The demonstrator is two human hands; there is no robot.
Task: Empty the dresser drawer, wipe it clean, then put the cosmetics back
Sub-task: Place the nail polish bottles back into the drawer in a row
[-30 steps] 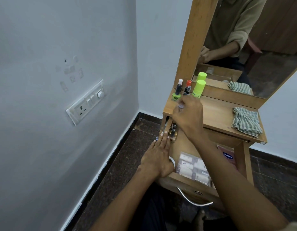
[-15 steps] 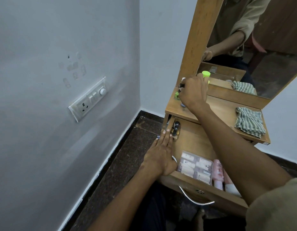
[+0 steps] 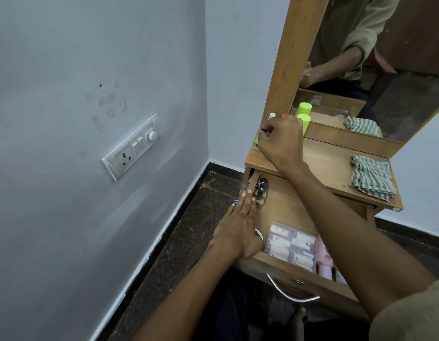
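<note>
The wooden drawer (image 3: 282, 210) stands pulled open under the dresser top (image 3: 326, 163). My left hand (image 3: 240, 225) lies flat on the drawer's left edge, fingers straight. My right hand (image 3: 281, 141) is at the top's back left corner, fingers curled round a small dark bottle (image 3: 265, 129) among a white cap (image 3: 272, 115), a red cap (image 3: 284, 116) and a lime-green capped bottle (image 3: 304, 120). Inside the drawer are small dark bottles (image 3: 261, 188) at the back left, a clear packet of white tubes (image 3: 291, 244) and pink tubes (image 3: 324, 259) at the front.
A folded striped cloth (image 3: 371, 178) lies on the right of the dresser top. The mirror (image 3: 398, 70) rises behind it in a wooden frame. A grey wall with a switch plate (image 3: 132, 146) stands close on the left. The drawer's metal handle (image 3: 287, 294) is near my legs.
My right hand rose from above the drawer to the back left of the dresser top with a small bottle. My left hand stayed on the drawer edge.
</note>
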